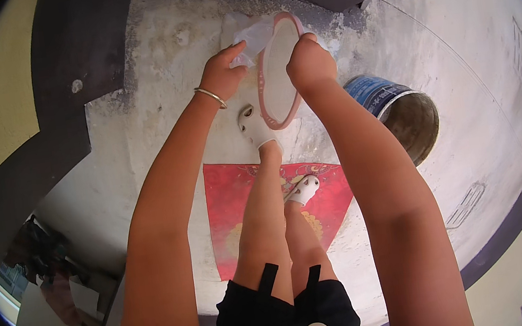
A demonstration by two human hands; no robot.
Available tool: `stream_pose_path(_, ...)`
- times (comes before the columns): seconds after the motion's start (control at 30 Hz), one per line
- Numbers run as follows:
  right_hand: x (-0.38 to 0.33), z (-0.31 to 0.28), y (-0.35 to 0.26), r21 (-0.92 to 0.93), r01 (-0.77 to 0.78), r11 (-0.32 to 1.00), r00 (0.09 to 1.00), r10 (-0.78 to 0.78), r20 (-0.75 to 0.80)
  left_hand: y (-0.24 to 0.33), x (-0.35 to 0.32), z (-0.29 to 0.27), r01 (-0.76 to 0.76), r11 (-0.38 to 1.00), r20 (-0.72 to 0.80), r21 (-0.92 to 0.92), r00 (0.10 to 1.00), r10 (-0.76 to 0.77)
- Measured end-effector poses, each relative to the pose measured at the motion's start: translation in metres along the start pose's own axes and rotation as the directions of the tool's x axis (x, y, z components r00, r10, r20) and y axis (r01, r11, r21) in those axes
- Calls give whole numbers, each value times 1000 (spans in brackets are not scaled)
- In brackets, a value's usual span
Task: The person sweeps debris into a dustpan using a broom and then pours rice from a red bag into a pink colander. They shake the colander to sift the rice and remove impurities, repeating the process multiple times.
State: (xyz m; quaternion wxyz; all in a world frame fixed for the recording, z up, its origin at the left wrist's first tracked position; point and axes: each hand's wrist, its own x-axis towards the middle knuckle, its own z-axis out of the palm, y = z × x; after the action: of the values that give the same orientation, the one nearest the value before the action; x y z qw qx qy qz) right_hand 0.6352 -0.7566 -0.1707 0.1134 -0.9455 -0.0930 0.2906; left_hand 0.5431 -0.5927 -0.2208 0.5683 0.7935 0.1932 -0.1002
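A pink oval rim with small holes along its edge [262, 90] is held up in front of me, tilted nearly on its side, its inside pale grey. My right hand [312, 64] is closed on the rim's right side. Bunched clear plastic film, like a thin bag [255, 36], lies against the rim's upper left. My left hand [223, 72], with a bangle at the wrist, has its fingertips at this film. Index finger and thumb show there, while the other fingers are hidden.
On the floor to the right, a bucket with a blue label [384, 95] lies tipped, its dirty mouth toward me. A red patterned mat [226, 200] is under my feet, which wear white clogs [256, 126]. A dark wall base [84, 48] borders the worn pale floor [169, 63].
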Motion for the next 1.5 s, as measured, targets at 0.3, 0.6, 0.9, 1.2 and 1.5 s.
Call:
stream_pose_path(0.3,-30,9,67,187,-115,976,989,130,-72,-4,0,7,80,996,-64,37,995,-78)
stream_pose_path(0.6,-187,108,218,862,-220,457,894,449,-10,-13,-39,37,45,998,-288,-47,956,-57)
stream_pose_path(0.9,-321,280,339,778,-421,-467,601,498,625,-82,-163,195,635,722,-108,276,767,-633)
stream_pose_path(1.2,-364,276,380,757,-639,-138,514,655,554,-157,-202,316,365,703,176,610,803,-570)
stream_pose_path(1.5,-452,161,479,503,-463,730,436,681,-588,-186,-134,375,260,700,77,665,909,-410)
